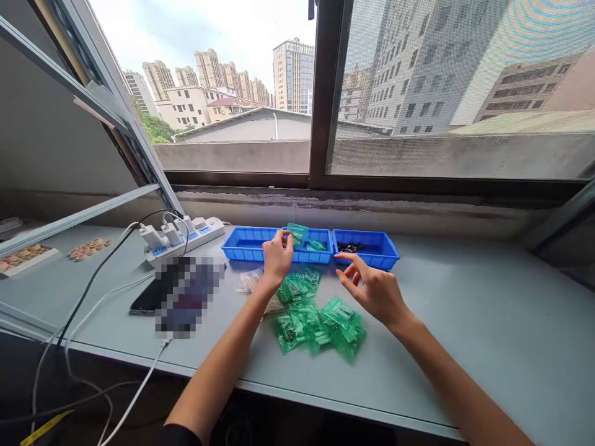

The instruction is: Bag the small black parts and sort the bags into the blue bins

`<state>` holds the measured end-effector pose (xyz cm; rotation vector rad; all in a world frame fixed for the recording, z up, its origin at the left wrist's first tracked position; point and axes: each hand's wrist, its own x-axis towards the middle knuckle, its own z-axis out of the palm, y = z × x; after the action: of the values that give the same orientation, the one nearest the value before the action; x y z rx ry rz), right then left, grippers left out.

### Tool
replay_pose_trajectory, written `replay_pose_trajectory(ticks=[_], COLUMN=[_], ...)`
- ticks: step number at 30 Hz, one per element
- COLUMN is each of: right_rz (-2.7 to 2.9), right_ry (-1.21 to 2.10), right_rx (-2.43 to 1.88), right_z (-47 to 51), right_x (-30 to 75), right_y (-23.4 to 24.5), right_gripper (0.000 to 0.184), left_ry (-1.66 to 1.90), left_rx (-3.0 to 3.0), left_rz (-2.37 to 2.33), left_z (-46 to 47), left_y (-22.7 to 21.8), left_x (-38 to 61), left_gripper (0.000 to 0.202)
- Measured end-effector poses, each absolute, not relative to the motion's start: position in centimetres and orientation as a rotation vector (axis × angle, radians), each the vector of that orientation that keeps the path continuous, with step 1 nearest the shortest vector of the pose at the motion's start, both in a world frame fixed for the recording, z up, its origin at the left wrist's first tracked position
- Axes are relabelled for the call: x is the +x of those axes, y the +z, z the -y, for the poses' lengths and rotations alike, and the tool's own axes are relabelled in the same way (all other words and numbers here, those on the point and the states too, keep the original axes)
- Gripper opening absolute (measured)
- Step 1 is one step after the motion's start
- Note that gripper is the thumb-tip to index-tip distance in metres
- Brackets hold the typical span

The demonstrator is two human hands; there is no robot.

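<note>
My left hand [277,257] pinches a small green plastic bag [297,231] at its edge, over the long blue tray [248,248]. Another green bag [317,245] lies inside that tray, at its right end. My right hand [369,286] hovers with fingers apart and bent, just in front of the smaller blue bin [379,251]. Small dark parts [349,246] lie in the left side of this bin. Between my arms is a pile of green bags [320,322] with small parts inside. Clear bags [250,280] sit partly behind my left forearm.
A white power strip [204,234] with plugged-in chargers stands left of the trays. Two phones, a dark one [145,300] and a blurred one [188,303], lie before it. Cables [88,322] cross the left side. The window sill [297,210] runs behind the table.
</note>
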<state>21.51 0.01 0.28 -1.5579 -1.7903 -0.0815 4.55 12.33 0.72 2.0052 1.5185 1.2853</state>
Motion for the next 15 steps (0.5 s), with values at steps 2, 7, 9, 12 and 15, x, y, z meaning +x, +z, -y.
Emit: replay_pose_trajectory(ticks=[2, 7, 9, 12, 15], right_rz=[1.804, 1.821, 1.823, 1.825, 1.831], right_ry=[-0.067, -0.031, -0.022, -0.013, -0.007], right_rx=[-1.569, -1.613, -1.629, -1.651, -1.67], right_z=[0.0, -0.3, -0.4, -0.4, -0.4], right_x=[21.5, 21.6, 21.7, 21.8, 21.7], right_y=[0.2, -0.1, -0.1, 0.0, 0.2], right_gripper=[0.028, 0.029, 0.029, 0.027, 0.026], left_ry=[1.271, 1.324, 1.37, 1.302, 1.201], left_rx=[2.027, 1.973, 1.99, 2.123, 2.231], left_rz=[-1.494, -1.348, -1.281, -1.179, -1.189], left_z=[-12.3, -12.0, -11.9, -11.7, -11.4], left_y=[0.7, 0.9, 1.1, 1.2, 1.2], left_x=[4.7, 5.3, 5.5, 6.0, 6.4], left_gripper=[0.013, 0.028, 0.036, 0.039, 0.04])
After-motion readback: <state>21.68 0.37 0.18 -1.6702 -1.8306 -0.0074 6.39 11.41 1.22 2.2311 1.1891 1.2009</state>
